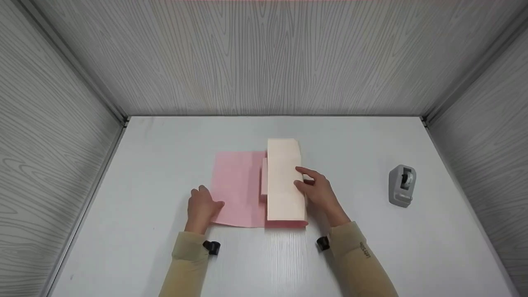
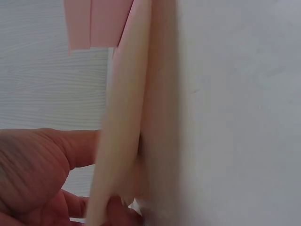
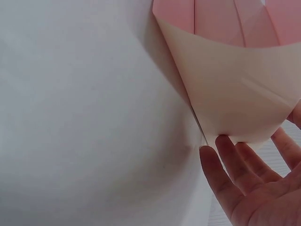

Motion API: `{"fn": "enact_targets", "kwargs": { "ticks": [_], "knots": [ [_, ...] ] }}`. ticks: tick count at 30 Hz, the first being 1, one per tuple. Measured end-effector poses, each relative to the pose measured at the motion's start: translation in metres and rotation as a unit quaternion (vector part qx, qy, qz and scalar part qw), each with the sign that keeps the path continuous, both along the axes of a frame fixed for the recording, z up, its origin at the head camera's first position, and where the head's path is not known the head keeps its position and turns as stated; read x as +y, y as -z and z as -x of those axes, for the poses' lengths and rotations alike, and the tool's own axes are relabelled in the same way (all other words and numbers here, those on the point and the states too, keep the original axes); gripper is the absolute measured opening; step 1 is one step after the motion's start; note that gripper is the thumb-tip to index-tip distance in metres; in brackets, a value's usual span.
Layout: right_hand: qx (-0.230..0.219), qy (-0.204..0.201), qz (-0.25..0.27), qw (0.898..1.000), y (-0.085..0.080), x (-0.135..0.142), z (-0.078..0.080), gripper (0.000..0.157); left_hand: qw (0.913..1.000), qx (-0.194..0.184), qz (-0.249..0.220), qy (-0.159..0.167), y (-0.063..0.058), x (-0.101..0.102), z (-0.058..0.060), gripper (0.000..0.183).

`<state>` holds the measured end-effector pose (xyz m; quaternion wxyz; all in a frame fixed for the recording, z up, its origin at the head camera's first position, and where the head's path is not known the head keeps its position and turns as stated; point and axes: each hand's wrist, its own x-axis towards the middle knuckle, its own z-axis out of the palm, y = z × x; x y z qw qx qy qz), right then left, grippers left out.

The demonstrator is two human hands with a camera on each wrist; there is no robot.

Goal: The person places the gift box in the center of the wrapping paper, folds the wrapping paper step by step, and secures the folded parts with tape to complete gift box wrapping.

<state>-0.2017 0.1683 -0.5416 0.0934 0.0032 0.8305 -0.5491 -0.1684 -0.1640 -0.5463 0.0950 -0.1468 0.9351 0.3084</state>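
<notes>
A sheet of paper [image 1: 236, 187], pink on one face and cream on the other, lies on the table. Its right part is folded over to the left, cream face up, over a small pink box [image 1: 264, 177] whose left side shows. My left hand [image 1: 201, 209] pinches the sheet's left edge, thumb on the pink face. In the left wrist view its fingers [image 2: 123, 213] come round the cream underside. My right hand [image 1: 321, 194] touches the fold's right side, thumb and forefinger on the cream flap. Fingertips [image 3: 225, 141] rest against the cream face in the right wrist view.
A grey tape dispenser [image 1: 402, 185] stands toward the right side of the white table [image 1: 165, 144]. Wood-grain panels [image 1: 264, 57] enclose the table at the back, left and right.
</notes>
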Motion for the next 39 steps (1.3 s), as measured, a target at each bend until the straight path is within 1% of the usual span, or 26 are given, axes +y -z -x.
{"fn": "enact_targets", "kwargs": {
  "ticks": [2,4,7,9,12,15,18,21,26,29,39],
  "knots": [
    [0.001,-0.001,-0.005,1.0,0.0,0.0,0.0,0.047,1.0,0.003,-0.006,-0.006,0.0,0.0,0.0,0.075],
    [0.002,0.001,-0.009,1.0,0.0,0.0,0.0,0.047,0.9997,0.0,-0.021,-0.011,-0.001,-0.001,0.0,0.077],
    [0.001,0.0,-0.012,1.0,0.0,-0.001,0.001,0.047,0.9988,-0.015,-0.044,-0.016,-0.003,-0.005,0.001,0.065],
    [-0.001,0.001,-0.014,1.0,0.0,-0.001,0.001,0.047,0.9979,-0.032,-0.053,-0.018,-0.006,-0.009,0.002,0.056],
    [-0.002,0.002,-0.015,1.0,-0.001,-0.001,0.001,0.046,0.9963,-0.053,-0.065,-0.018,-0.011,-0.015,0.004,0.049],
    [-0.002,0.003,-0.018,1.0,-0.001,0.0,0.001,0.045,0.9944,-0.058,-0.087,-0.019,-0.014,-0.019,0.006,0.044],
    [-0.003,0.003,-0.021,1.0,-0.001,0.0,0.001,0.045,0.9931,-0.037,-0.109,-0.023,-0.015,-0.021,0.007,0.038],
    [-0.007,0.004,-0.02,1.0,-0.001,0.0,0.001,0.046,0.9908,0.001,-0.133,-0.025,-0.017,-0.021,0.008,0.035],
    [-0.004,0.004,-0.013,1.0,-0.001,0.0,0.002,0.046,0.9796,0.055,-0.192,-0.021,-0.02,-0.019,0.009,0.028],
    [-0.001,0.004,-0.012,1.0,-0.001,0.0,0.003,0.045,0.9726,0.069,-0.221,-0.02,-0.025,-0.015,0.008,0.025],
    [-0.001,0.003,-0.018,1.0,-0.002,-0.001,0.001,0.047,0.965,0.099,-0.243,0.003,-0.046,0.001,0.001,0.022]
  ]
}}
